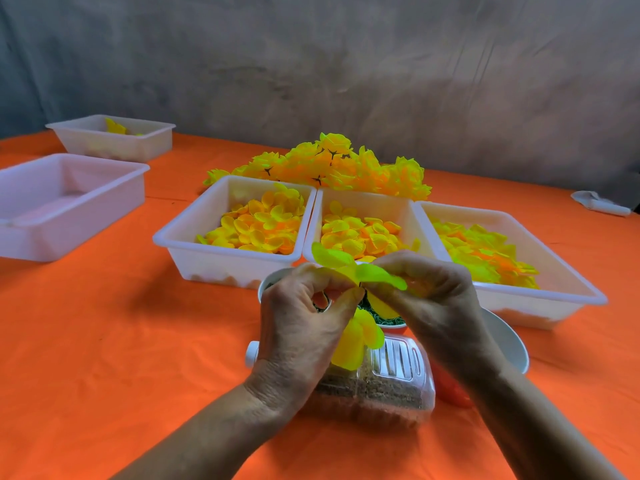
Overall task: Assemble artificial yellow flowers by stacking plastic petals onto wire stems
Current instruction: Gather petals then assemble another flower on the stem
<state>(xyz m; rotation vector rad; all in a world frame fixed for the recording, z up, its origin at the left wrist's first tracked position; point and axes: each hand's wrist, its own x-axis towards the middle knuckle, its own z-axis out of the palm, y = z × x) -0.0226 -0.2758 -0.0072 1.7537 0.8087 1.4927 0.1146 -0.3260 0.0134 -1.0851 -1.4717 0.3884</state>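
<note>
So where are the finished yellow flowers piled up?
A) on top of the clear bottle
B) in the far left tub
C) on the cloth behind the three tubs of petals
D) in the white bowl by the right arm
C: the finished yellow flowers lie heaped on the orange cloth just behind the row of three petal tubs.

Both forearms reach forward, hands meet at centre. Left hand fingers curled, pinching; right hand fingers curled, pinching, knuckles up.
</note>
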